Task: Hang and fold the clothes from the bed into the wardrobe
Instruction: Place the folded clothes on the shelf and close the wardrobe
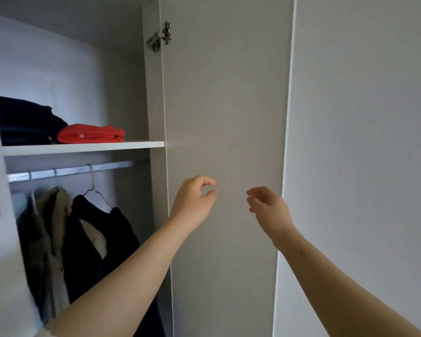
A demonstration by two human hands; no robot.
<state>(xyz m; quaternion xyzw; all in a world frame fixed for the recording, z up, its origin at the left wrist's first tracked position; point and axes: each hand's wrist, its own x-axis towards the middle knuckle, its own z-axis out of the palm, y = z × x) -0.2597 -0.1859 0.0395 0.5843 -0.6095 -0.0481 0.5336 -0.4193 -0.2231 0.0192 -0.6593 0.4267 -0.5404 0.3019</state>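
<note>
Both hands, left [192, 203] and right [269, 206], hang empty before the wardrobe door [226, 105], fingers loosely curled; red top [90, 134] folded on the shelf [83, 148].

Home bedroom — open wardrobe [226, 117], hung clothes [100, 239]

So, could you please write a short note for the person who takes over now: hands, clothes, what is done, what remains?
Left hand and right hand: both empty, fingers loosely curled, raised in front of the open wardrobe door.
Shelf: a folded red garment beside a dark folded pile.
Rail: an olive jacket and a black garment hang on hangers.
Done: these pieces are put away.
Left: the bed is not in view, so I cannot tell how many clothes remain; check it.
</note>
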